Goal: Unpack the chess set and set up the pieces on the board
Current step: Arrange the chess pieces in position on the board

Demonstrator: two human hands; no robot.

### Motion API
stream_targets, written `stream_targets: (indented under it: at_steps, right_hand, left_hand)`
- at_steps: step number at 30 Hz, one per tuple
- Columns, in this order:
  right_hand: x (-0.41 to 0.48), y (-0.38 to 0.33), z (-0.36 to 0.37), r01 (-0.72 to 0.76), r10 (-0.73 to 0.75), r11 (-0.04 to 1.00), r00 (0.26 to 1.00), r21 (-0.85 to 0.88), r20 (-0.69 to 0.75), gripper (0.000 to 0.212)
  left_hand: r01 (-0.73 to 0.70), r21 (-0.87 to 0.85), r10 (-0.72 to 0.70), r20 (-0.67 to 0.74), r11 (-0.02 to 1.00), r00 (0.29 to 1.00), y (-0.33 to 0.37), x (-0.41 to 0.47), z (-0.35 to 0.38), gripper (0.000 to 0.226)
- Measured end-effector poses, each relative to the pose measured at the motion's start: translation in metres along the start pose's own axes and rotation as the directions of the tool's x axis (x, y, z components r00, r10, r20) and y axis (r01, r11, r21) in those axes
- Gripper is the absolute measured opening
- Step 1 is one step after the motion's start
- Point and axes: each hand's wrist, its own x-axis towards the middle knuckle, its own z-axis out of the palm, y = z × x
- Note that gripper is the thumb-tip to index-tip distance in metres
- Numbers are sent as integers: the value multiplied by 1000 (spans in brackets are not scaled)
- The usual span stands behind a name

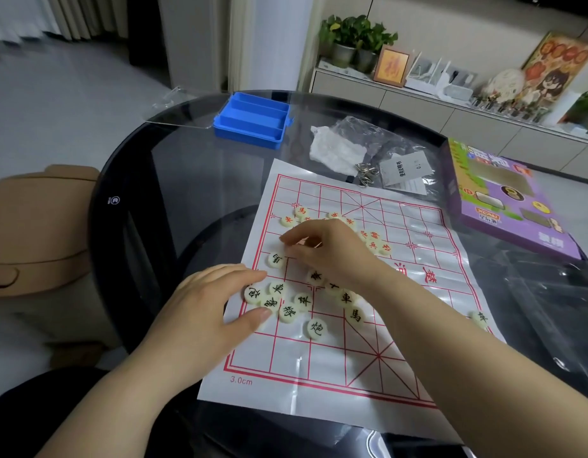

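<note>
**At the board's left edge: pieces heaped, ranks unfilled**

The left hand [213, 299] lies flat with straight fingers and holds nothing. Its thumb touches the cluster of cream round discs with black characters [287, 312] just to its right. The right hand [325, 249] arches over the white plastic board with a red grid [319, 365], fingers curled down; I cannot tell whether they pinch a disc. Cream discs with red characters [373, 241] lie just beyond it, toward the far edge. The black discs probably go to the bare near rows, and the left hand is nearer.
</note>
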Motion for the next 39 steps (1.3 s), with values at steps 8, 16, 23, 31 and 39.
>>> stream_targets:
  at_steps: [8, 16, 23, 31, 39]
  right_hand:
    - [-13, 1, -32, 53, 30, 953, 963, -299, 267, 25]
    - [-12, -5, -22, 80, 16, 913, 973, -401, 231, 27]
    - [-30, 12, -66, -23, 61, 928, 994, -373, 90, 18]
    - [-38, 10, -56, -22, 61, 954, 991, -299, 123, 13]
    - [-24, -1, -24, 107, -71, 927, 991, -359, 110, 23]
  left_hand:
    - [-6, 2, 6, -6, 1000, 1000, 0, 0, 1, 47]
    - [-7, 0, 7, -17, 1000, 1000, 1, -1, 0, 45]
    - [-4, -3, 4, -22, 1000, 1000, 2, 0, 0, 45]
    - [4, -2, -5, -19, 1000, 1000, 3, -1, 2, 44]
    - [-40, 8, 40, -14, 999, 999, -1, 0, 3, 44]
